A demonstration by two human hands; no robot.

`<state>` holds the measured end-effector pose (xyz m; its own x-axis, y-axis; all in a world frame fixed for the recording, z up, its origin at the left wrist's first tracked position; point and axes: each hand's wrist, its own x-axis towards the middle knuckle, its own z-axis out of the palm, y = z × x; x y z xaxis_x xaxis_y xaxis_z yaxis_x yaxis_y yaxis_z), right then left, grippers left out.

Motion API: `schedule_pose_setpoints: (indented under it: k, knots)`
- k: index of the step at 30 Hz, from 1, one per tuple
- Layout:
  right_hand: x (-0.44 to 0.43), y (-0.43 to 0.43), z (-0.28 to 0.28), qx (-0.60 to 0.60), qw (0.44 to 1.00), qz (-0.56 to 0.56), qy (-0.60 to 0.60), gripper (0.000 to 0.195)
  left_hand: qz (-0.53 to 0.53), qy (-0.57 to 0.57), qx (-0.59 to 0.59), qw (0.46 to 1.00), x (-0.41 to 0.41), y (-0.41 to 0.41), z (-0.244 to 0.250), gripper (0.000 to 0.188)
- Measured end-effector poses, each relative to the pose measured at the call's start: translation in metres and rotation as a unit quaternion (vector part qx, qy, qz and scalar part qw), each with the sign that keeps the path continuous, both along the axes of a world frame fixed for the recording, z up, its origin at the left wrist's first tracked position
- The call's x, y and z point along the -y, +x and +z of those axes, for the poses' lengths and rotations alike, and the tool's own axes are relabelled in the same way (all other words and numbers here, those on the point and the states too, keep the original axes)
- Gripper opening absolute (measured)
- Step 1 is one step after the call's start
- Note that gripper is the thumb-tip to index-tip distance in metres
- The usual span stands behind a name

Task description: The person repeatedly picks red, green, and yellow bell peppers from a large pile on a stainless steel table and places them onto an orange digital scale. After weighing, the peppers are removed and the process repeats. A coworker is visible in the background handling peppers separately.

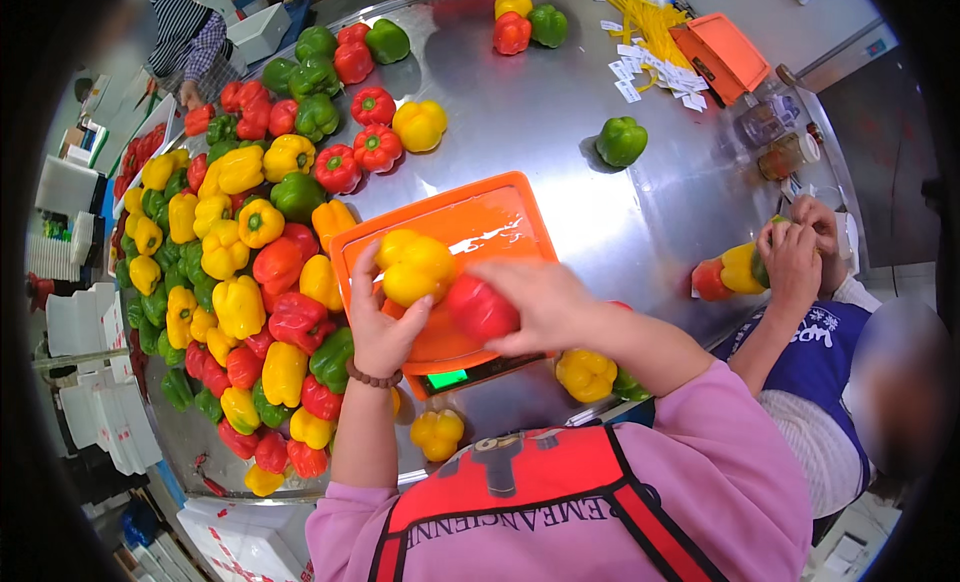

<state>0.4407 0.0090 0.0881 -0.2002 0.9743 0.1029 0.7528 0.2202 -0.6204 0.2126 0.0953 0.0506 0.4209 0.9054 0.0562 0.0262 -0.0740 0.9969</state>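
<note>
My left hand [386, 312] has its fingers around a yellow bell pepper [417, 263], over the left side of an orange plastic tray [491, 207]. Just to its right, my right hand [536, 300] grips a red bell pepper [480, 309], slightly blurred. The two peppers are close together; whether they touch is hard to tell. Under the tray is a weighing scale with a lit green display [447, 378]. A yellow bell pepper [437, 435] lies before the scale, and another yellow bell pepper [586, 375] lies below my right forearm, beside a partly hidden green one.
A large heap of mixed bell peppers [240, 306] covers the table's left. One green pepper [621, 141] lies right of centre. Yellow straps with white tags [660, 56] lie beside an orange basket [727, 53]. At right, a co-worker's hands [799, 244] handle several peppers in a row; another person stands far left.
</note>
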Motion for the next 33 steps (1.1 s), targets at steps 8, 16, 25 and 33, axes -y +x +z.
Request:
schedule_pose_setpoints:
  k: [8,16,25,33]
  knots:
    - [-0.063,0.138,-0.048,0.077,0.929,-0.361,0.013,0.085,0.08,0.039,0.055,0.995,0.012,-0.021,0.007,0.09]
    - [-0.058,0.089,-0.051,0.019,0.958,-0.239,0.159,0.073,0.066,0.131,-0.005,0.989,0.037,-0.023,0.001,0.095]
    - [0.034,-0.021,0.013,-0.037,0.989,0.036,0.139,0.091,-0.078,0.186,-0.026,0.979,0.071,0.006,0.013,0.101]
    - [0.009,0.147,-0.082,-0.022,0.881,-0.456,0.12,0.087,-0.126,0.104,-0.095,0.982,0.1,-0.035,0.02,0.083]
